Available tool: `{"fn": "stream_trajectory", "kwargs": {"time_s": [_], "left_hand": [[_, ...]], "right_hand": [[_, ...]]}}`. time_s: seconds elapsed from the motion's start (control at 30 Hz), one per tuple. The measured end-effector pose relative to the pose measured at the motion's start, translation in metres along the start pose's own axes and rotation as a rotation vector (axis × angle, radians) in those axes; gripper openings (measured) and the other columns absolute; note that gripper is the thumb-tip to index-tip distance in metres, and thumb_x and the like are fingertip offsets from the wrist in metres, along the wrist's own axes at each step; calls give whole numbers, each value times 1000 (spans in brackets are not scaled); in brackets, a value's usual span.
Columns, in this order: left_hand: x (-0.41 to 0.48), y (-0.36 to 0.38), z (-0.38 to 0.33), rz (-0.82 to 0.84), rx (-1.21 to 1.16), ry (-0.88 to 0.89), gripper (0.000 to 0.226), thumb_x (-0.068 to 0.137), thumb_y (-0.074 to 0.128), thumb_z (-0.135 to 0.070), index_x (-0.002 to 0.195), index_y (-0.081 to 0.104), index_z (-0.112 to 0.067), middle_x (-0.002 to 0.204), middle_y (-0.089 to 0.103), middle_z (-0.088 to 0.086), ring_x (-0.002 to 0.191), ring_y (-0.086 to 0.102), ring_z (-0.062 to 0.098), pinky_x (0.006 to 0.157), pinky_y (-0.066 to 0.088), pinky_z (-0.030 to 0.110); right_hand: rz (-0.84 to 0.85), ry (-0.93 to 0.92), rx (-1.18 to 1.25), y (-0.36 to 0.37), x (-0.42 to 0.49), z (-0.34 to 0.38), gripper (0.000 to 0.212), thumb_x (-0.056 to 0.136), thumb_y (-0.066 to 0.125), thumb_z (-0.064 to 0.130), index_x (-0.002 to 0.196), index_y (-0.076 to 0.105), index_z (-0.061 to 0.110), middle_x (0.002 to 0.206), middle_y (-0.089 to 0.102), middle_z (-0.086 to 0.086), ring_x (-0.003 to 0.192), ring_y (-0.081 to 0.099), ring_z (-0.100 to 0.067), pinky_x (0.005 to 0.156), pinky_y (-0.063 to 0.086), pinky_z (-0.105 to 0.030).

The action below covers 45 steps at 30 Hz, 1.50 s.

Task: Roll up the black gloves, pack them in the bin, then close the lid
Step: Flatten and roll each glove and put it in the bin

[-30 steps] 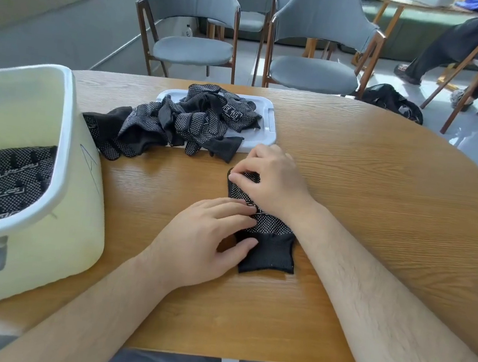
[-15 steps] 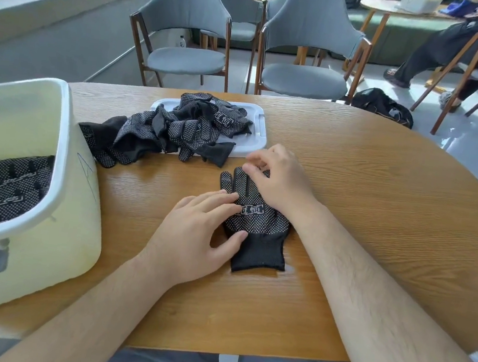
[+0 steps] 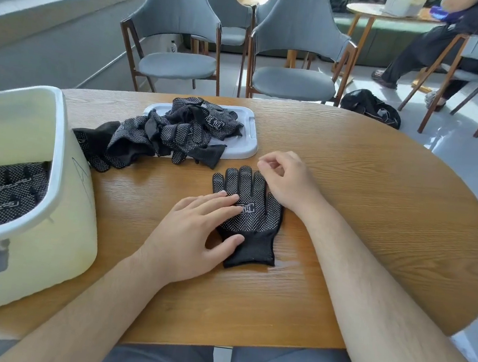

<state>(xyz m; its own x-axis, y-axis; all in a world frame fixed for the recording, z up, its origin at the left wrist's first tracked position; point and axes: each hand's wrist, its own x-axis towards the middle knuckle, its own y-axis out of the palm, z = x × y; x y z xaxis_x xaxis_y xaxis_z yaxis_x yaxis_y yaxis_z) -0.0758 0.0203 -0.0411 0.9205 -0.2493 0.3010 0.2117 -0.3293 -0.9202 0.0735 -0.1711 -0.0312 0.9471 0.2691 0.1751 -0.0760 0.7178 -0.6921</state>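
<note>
A black dotted glove (image 3: 252,224) lies flat on the wooden table (image 3: 376,220), fingers pointing away from me. My left hand (image 3: 193,232) presses on its palm with straight fingers, thumb on the cuff. Beside the glove's fingertips my right hand (image 3: 285,180) hovers with fingers loosely curled, holding nothing. A heap of black gloves (image 3: 162,136) sprawls over the white lid (image 3: 247,149) and onto the table. The pale yellow bin (image 3: 52,189) at the left holds rolled gloves (image 3: 4,192).
Grey chairs (image 3: 297,53) stand behind the table. A black bag (image 3: 371,106) lies on the floor at the right, near a seated person (image 3: 443,46). The table's curved edge runs along the right side.
The glove has been unfolded and now lies flat with fingers spread. My right hand lifted off its fingers and moved right; my left hand stays pressing on the palm.
</note>
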Motion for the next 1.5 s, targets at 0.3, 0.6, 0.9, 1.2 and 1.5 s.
{"fn": "stream_trajectory", "kwargs": {"time_s": [0.3, 0.6, 0.9, 1.2, 1.5], "left_hand": [[2, 0, 1, 10, -10, 13, 55, 94, 44, -64, 139, 58, -36, 153, 45, -21, 147, 31, -1, 119, 22, 25], [23, -3, -28, -21, -86, 190, 40, 97, 53, -47, 124, 72, -23, 139, 62, -11, 136, 50, 5, 114, 38, 26], [21, 16, -27, 16, -107, 142, 43, 95, 54, -50, 126, 71, -27, 142, 60, -11, 137, 50, 6, 108, 45, 36], [19, 18, -28, 14, -98, 142, 45, 96, 49, -48, 128, 70, -24, 143, 59, -10, 138, 48, 6, 110, 42, 31], [20, 9, -19, 109, -125, 197, 49, 98, 44, -43, 141, 60, -25, 153, 47, -10, 147, 34, 1, 117, 35, 29]], "right_hand": [[-58, 63, -70, -6, 1, -3, 23, 97, 59, 51, 102, 71, 32, 105, 61, 10, 99, 57, -10, 95, 49, -37], [62, -5, 73, -32, -35, -18, 9, 87, 76, 38, 86, 73, 29, 99, 62, 13, 90, 58, -2, 79, 44, -20], [7, -48, -66, -27, -36, -20, 13, 90, 72, 38, 84, 65, 29, 93, 59, 15, 84, 57, 1, 83, 50, -32], [-50, -11, -142, -20, -31, -20, 30, 88, 70, 57, 99, 63, 30, 92, 58, 18, 98, 55, -10, 91, 50, -37], [1, 10, -215, -10, 0, -11, 53, 83, 64, 74, 115, 59, 33, 95, 59, 16, 100, 56, -11, 96, 42, -39]]}}
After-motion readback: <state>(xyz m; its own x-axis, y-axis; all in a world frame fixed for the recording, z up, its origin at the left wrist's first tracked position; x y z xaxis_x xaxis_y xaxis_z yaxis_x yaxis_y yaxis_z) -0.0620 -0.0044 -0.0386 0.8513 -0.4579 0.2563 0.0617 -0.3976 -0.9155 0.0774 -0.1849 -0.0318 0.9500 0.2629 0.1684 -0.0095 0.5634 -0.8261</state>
